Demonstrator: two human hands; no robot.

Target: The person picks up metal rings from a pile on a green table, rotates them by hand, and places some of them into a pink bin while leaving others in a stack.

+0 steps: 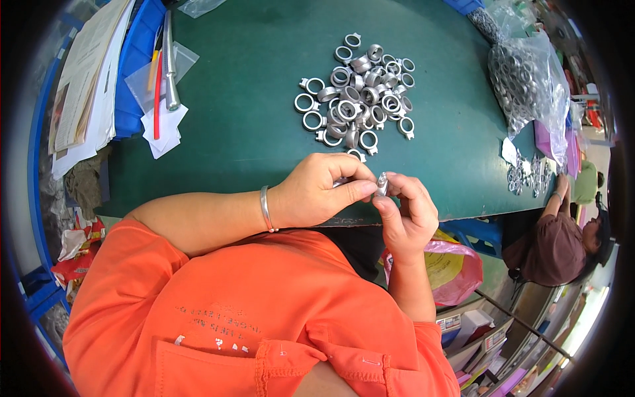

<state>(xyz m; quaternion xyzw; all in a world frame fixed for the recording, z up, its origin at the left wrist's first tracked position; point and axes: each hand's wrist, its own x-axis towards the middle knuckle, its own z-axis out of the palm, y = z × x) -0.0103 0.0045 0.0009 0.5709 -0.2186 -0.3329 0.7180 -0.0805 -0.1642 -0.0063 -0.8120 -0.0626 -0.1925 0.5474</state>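
A heap of small silver metal rings, each with a little lug on its side, lies on the green tabletop. Just on the near side of that heap, my two hands meet close to the table edge. Between the thumb and fingers of my right hand is a metal ring, seen nearly edge-on. The thumb of my left hand reaches to this ring, and its fingers are curled. A bit of another metal ring shows inside the curled left fingers, mostly hidden.
Left of me are a blue tray with papers, a metal rod and a red pen. A clear bag of rings stands at the right. Beyond it, a person in brown reaches toward loose rings.
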